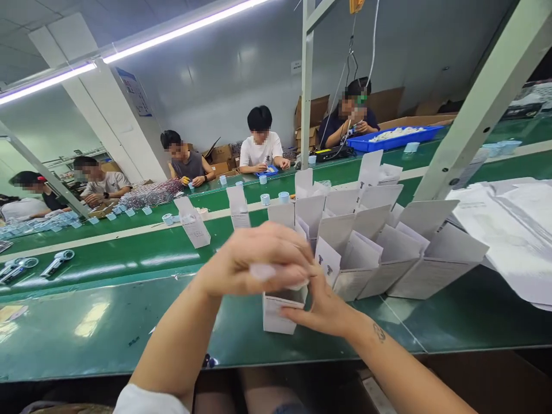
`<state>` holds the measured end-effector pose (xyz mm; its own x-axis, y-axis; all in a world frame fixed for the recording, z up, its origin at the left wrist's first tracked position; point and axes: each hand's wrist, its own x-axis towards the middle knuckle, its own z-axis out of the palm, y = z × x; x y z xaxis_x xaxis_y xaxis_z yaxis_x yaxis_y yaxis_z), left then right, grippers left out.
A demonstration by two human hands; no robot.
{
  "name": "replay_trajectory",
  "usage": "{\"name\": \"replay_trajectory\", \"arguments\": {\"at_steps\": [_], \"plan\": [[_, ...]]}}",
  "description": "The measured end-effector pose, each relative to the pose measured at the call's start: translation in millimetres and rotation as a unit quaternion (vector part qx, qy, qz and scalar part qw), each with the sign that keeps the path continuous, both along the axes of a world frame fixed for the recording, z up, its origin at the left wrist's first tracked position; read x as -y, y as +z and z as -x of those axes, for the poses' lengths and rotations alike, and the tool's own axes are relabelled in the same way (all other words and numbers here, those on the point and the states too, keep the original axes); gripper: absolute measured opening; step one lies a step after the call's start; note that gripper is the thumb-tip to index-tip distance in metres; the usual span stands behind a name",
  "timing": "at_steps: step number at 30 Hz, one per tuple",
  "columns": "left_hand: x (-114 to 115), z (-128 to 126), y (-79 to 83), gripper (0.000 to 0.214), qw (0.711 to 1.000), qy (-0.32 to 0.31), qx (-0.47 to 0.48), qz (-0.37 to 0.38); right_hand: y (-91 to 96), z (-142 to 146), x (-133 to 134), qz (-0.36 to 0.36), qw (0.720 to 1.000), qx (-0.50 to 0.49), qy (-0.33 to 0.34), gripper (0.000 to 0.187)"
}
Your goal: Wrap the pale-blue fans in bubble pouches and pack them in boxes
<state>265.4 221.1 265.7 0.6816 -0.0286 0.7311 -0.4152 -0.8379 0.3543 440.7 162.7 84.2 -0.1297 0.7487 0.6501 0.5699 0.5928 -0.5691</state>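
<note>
left hand (267,250) curling above a small white box (278,318), half-hiding its opening, fingers blurring too much to tell their hold, right hand (330,305) gripping the box's side, open cartons (356,282) standing right of it

The left hand (263,256) is bare, as is the left forearm (176,322); a white sleeve (149,399) of plain-looking cloth covers the arm higher up, its edge lying near the elbow; the right hand (330,305) is bare too; the right forearm (401,356) is uncovered as far as it shows, and carries a small dark tattoo (379,332) of looped outlines just behind the wrist, too small to make out; low down, in shadow, a bit of dark bluish cloth (290,408) shows by the legs (263,386).
</note>
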Motion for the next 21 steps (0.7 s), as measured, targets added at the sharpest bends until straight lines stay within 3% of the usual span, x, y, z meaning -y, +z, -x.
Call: {"name": "replay_trajectory", "arguments": {"at_steps": [2, 4, 6, 9, 11, 14, 17, 19, 21], "plan": [[-16.6, 5.8, -8.5, 0.012, 0.991, 0.021, 0.044, 0.128, 0.6, -1.5, -2.1, -0.018, 0.999, -0.005, 0.048, 0.064], [-29.1, 10.6, -18.0, 0.016, 0.971, 0.034, 0.109, 0.211, 0.3, -0.9, -3.1, -0.030, 0.996, -0.006, 0.085, 0.061], [-35.9, 12.8, -25.4, 0.017, 0.961, 0.033, 0.128, 0.241, -0.7, 1.0, -3.4, -0.033, 0.995, -0.009, 0.094, 0.063], [-37.8, 11.4, -32.4, 0.017, 0.972, 0.050, 0.038, 0.227, -1.2, 3.7, -4.0, -0.035, 0.995, -0.002, 0.093, 0.068], [-34.7, 7.7, -36.1, 0.018, 0.979, 0.103, -0.055, 0.165, 0.1, 4.2, -5.0, -0.028, 0.995, 0.010, 0.092, 0.067], [-23.1, 1.1, -41.9, 0.022, 0.968, 0.192, -0.156, -0.048, 2.8, 2.9, -7.2, -0.006, 0.995, 0.002, 0.097, 0.062], [-5.5, 1.2, -49.2, 0.027, 0.902, 0.271, -0.234, -0.242, 2.8, 0.9, -7.7, -0.007, 0.997, -0.017, 0.081, 0.064], [6.5, 6.6, -57.0, 0.031, 0.854, 0.326, -0.292, -0.282, 0.9, 0.2, -6.1, -0.013, 0.998, -0.019, 0.067, 0.067], [17.3, 13.8, -67.8, 0.033, 0.829, 0.356, -0.340, -0.264, -1.6, 0.9, -3.2, -0.024, 0.997, -0.007, 0.070, 0.067]]}}
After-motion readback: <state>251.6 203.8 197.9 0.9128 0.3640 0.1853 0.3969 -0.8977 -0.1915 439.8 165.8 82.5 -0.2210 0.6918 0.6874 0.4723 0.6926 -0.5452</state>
